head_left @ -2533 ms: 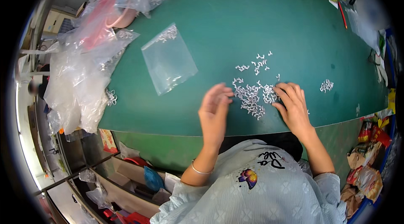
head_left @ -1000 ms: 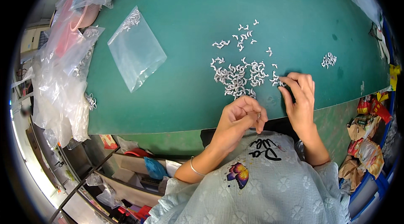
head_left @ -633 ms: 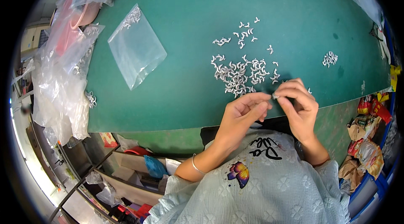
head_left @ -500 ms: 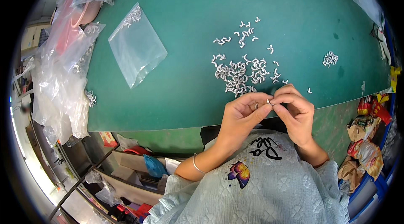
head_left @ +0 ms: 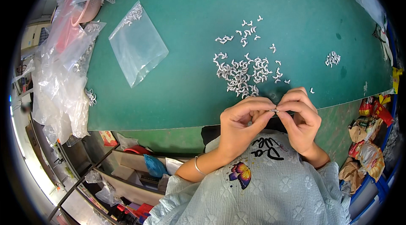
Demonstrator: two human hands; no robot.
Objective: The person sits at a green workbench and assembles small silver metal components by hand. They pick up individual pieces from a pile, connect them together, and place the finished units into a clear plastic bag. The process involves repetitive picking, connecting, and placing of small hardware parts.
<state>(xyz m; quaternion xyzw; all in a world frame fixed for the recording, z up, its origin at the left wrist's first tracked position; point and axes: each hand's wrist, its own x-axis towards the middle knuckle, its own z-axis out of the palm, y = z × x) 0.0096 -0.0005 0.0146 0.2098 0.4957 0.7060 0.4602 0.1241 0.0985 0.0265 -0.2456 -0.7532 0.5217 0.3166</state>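
Hands: left hand (head_left: 242, 124) and right hand (head_left: 299, 117) meet at the near edge of the green table (head_left: 186, 77), fingertips pinched together on one small silver piece (head_left: 274, 110).
Piece: tiny, held between both thumbs and forefingers just above the table's near rim; its long axis looks roughly left to right, though it is too small to tell which end points where.
Pile: loose silver pieces (head_left: 243, 72) lie scattered just beyond the hands, thinning out toward the far side.
Small cluster: separate little heap (head_left: 332, 58) sits to the right, well apart from the pile.
Bag: clear plastic bag (head_left: 136, 45) lies flat at far left, a few pieces inside.
Wrist: thin bangle (head_left: 197, 166) on the left forearm.
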